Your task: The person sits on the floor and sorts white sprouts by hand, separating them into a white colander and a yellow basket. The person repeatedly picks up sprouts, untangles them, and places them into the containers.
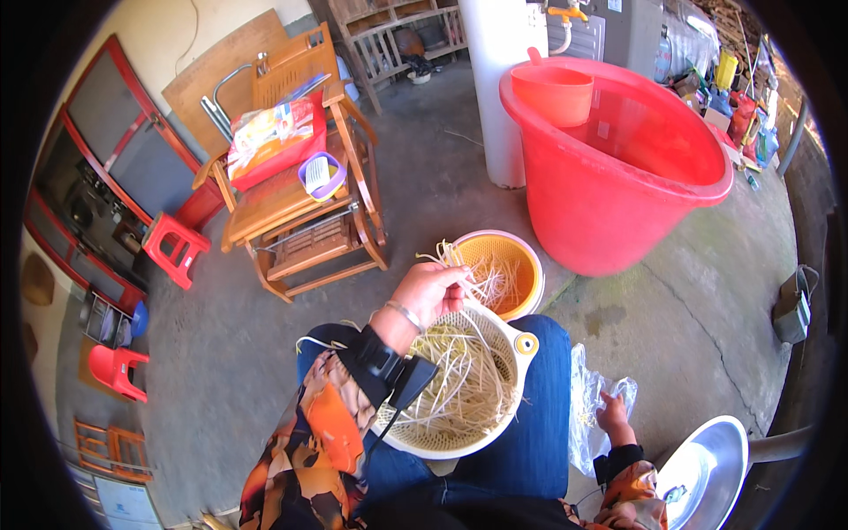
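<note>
On my lap rests a cream plastic colander (519, 375) with a round handle hole, holding a tangle of long pale bean sprouts (459, 380). My left hand (430, 293) is closed on a small bunch of bean sprouts (444, 254), held above the colander's far rim. Just beyond it, an orange basket (528, 258) set in a paler basin holds more sprouts. To the right of my knee, my right hand (615, 417) hangs over a clear plastic bag (585, 433). One finger there is stretched out, and nothing shows in that hand.
A large red tub (583, 194) with a red dipper (552, 93) stands ahead, beside a white pillar (495, 106). A shiny metal basin (720, 459) lies at lower right. To the left are a wooden chair (291, 212) with packages and a red stool (177, 247).
</note>
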Available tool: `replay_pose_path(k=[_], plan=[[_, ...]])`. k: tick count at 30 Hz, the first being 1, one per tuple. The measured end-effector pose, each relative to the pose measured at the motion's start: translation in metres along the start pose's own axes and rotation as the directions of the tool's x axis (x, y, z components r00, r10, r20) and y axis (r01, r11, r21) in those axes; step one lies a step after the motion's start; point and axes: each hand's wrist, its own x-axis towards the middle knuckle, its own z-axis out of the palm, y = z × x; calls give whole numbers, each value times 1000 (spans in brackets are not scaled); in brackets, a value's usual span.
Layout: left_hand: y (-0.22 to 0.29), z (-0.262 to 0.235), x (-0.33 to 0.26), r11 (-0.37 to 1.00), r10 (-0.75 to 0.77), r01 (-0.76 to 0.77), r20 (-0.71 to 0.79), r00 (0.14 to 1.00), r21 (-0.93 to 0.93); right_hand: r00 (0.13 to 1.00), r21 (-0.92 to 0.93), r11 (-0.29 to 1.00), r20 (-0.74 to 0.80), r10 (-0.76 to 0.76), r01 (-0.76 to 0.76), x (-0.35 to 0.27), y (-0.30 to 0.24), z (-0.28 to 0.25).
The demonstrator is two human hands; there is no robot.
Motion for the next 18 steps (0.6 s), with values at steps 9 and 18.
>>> replay_pose_path(k=[9, 18], plan=[[21, -11, 47, 994, 70, -59, -115, 991, 96, 995, 197, 976, -12, 100, -96, -14, 2, 6], [15, -11, -79, 431, 15, -95, 98, 995, 897, 983, -57, 986, 86, 161, -156, -1, -36, -18]])
